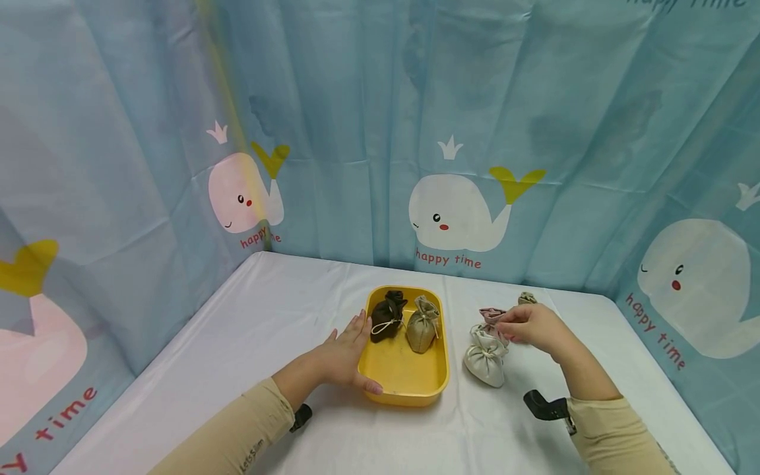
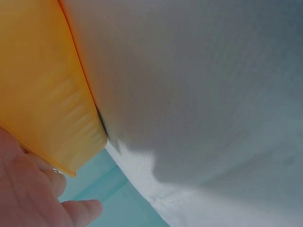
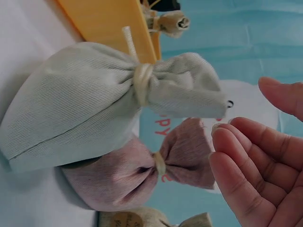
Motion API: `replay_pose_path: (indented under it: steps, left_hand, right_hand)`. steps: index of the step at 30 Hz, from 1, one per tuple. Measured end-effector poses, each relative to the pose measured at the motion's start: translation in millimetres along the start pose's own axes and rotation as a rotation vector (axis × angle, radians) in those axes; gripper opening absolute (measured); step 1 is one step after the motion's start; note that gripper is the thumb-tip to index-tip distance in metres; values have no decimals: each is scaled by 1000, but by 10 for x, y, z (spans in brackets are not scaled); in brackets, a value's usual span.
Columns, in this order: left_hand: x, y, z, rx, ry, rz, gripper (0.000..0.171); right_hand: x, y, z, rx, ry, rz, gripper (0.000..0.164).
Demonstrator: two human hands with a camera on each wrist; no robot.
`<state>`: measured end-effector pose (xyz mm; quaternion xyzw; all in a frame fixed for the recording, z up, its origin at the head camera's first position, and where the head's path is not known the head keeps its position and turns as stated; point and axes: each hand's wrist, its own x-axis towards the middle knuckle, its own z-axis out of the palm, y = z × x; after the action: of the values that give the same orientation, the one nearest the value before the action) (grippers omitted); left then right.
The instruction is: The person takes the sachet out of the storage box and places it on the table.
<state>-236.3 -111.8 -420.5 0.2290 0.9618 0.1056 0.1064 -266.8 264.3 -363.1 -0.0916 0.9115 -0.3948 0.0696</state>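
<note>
Where the sleeves end: two bare hands reach out of beige sleeves [image 1: 237, 422], each with a black device [image 1: 546, 406] at the wrist.
Left hand [image 1: 343, 357]: fingers out straight along the left rim of the yellow tray [image 1: 404, 382], thumb held apart over the near left corner; it touches the tray and pinches nothing.
Tray: on the white cloth of the table [image 1: 267, 316], left of the loose pouches, its long sides running away from the person.
White pouch [image 1: 485, 364]: nearest of those on the cloth, just right of the tray, leaning, a pale cord round its neck.
Right hand [image 1: 537, 330]: fingers extended loosely, thumb well apart from them in the right wrist view, nothing between; fingertips beside the pink pouch's neck, though whether they touch it I cannot tell.
Pink pouch [image 3: 113, 175]: behind the white one and partly covered by it.
Pouches in the tray: black pouch [image 1: 387, 320] on the left, olive pouch [image 1: 422, 326] on the right, both toward the far end.
Green pouch [image 1: 526, 299]: beyond the right hand, mostly hidden by it.
Curtain [image 1: 356, 99]: blue, with crowned whales and "happy time" in red.
</note>
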Motion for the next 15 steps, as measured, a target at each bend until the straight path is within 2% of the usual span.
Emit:
replay_pose_path:
  steps: [9,15]
  left_hand:
    - [1,-5,-1,7,-10,-10,136]
    - [1,-2,-5,1,-9,-9,136]
  right_hand:
    - [58,-192,3,-40,-1,15,33]
    - [96,-337,42,-31,-14,-24,26]
